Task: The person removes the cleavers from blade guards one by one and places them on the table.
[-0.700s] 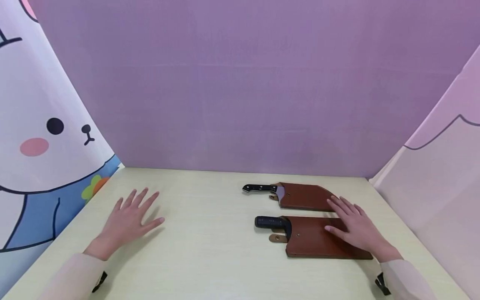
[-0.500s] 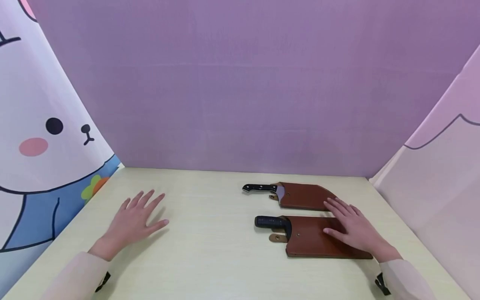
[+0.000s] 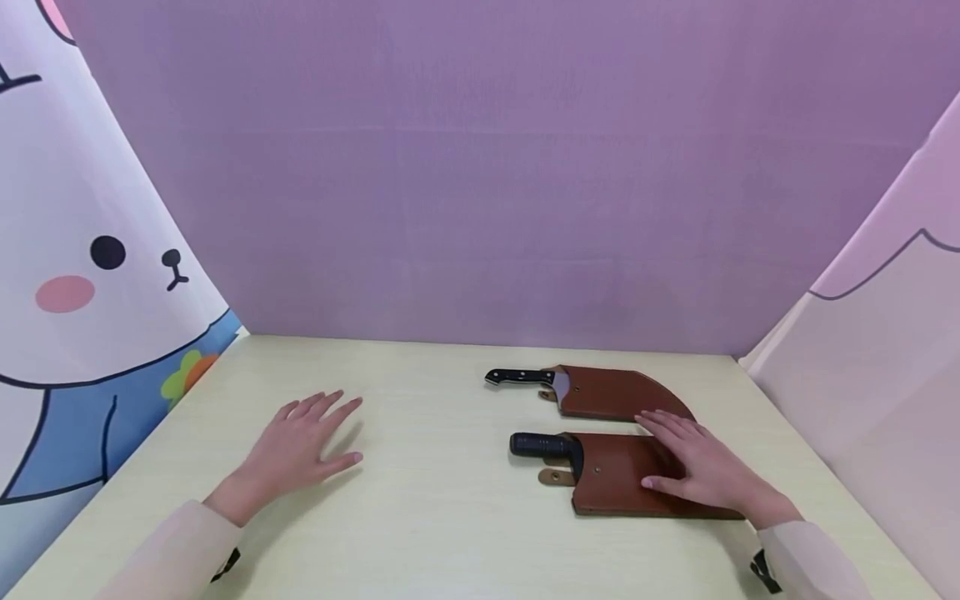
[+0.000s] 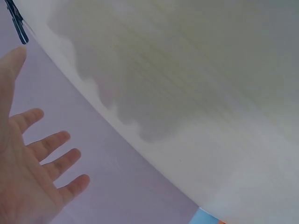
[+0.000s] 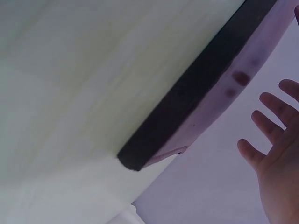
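Note:
Two cleavers in brown leather sheaths lie on the table, one behind the other, handles toward the left. The front sheath (image 3: 618, 492) has a thick black handle (image 3: 536, 444) and a snap strap (image 3: 556, 477). The rear sheath (image 3: 611, 392) has a riveted black handle (image 3: 519, 377), with a bit of blade showing at its mouth. My right hand (image 3: 705, 471), fingers extended, hovers over the right part of the front sheath and hides some of it; it holds nothing. Off to the left, my left hand (image 3: 288, 446) hangs above the table with fingers spread, holding nothing.
The pale table (image 3: 420, 517) ends at a purple cloth backdrop (image 3: 480, 183). A cartoon-printed panel (image 3: 112, 333) slants along the left side, and a pale pink panel (image 3: 885, 350) along the right.
My left hand has moved right and a little nearer to me. The right hand's fingers have dipped slightly toward the front sheath. Both cleavers lie where they were.

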Demonstrator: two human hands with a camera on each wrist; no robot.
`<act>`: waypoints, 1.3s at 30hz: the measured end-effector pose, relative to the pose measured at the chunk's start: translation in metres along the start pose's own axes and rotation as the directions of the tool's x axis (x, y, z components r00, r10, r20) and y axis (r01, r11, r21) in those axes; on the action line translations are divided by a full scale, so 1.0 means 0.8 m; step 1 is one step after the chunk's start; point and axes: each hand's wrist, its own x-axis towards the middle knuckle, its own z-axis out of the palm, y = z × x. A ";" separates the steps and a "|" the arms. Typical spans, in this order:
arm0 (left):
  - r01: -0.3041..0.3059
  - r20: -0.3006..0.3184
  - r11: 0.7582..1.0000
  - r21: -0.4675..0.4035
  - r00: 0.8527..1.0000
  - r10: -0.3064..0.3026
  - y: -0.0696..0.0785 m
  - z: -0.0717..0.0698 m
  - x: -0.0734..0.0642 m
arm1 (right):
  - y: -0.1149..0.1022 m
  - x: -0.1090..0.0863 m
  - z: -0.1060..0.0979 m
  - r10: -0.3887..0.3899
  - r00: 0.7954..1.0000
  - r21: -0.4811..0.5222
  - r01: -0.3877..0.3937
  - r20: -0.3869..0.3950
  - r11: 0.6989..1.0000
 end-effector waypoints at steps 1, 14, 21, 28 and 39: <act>-0.010 -0.003 1.000 -0.002 1.000 0.010 0.003 0.000 0.001 | -0.001 0.000 0.000 -0.002 1.000 0.007 0.002 0.005 1.000; -0.120 -0.013 0.992 -0.042 0.993 0.119 0.037 0.008 0.019 | -0.010 0.004 0.004 -0.069 0.997 -0.002 0.069 0.015 0.998; -0.144 0.012 0.988 -0.053 0.989 0.145 0.053 0.011 0.024 | -0.016 0.004 0.004 -0.041 0.997 0.007 0.041 0.057 0.999; -0.162 0.038 0.984 -0.070 0.986 0.165 0.069 0.011 0.030 | -0.023 0.005 0.003 -0.030 0.994 0.042 0.026 0.104 0.999; -0.193 0.077 0.976 -0.103 0.977 0.201 0.094 0.010 0.040 | -0.031 0.008 0.000 -0.031 0.987 0.100 0.015 0.156 0.995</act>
